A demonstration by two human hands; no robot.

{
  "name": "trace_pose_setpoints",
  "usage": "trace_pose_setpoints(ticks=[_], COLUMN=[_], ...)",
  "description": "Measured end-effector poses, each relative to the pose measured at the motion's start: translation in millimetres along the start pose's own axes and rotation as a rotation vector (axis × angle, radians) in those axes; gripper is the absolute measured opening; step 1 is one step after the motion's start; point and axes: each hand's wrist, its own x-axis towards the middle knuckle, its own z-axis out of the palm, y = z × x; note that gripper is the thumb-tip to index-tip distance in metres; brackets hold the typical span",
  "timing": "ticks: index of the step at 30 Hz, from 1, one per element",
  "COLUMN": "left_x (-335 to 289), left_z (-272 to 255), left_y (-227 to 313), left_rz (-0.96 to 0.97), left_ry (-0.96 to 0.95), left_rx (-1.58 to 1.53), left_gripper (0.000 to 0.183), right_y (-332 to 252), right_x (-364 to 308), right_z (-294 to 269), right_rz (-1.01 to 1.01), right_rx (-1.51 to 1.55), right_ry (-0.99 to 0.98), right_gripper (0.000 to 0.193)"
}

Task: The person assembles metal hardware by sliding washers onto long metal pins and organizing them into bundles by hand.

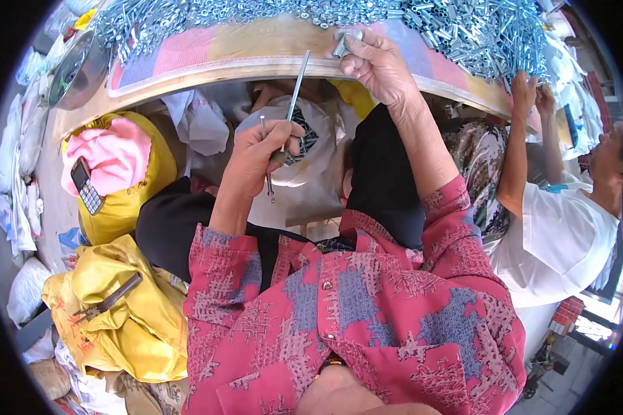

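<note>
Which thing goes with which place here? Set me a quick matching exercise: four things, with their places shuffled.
Things
1. mobile phone
2. long metal rod
3. heap of small metal parts
4. small metal piece

Places
A. at the fingertips of the right hand
B. spread along the far side of the table
C. by the pink cloth on the yellow bundle
D. gripped in the left hand, its upper end sticking up

Pairs: 1-C, 2-D, 3-B, 4-A
</note>
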Motion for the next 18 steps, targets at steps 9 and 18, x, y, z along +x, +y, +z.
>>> trace_pose_setpoints(ticks=[9, 18], left_x=[-8.9, -8.0], left_z=[-6.7, -28.5], left_y=[0.8, 13.4], left_rz=[-0.005, 0.381], left_ry=[0.036, 0.459], left_rx=[0.083, 0.354], left_gripper=[0.024, 0.021], right_y=[19.7, 36.1], right_x=[4.7, 22.1], right_z=[15.8, 111.1], right_rz=[-0.052, 0.144], right_rx=[-0.077, -0.511], right_ry=[0.010, -0.205], right_gripper=[0.016, 0.025])
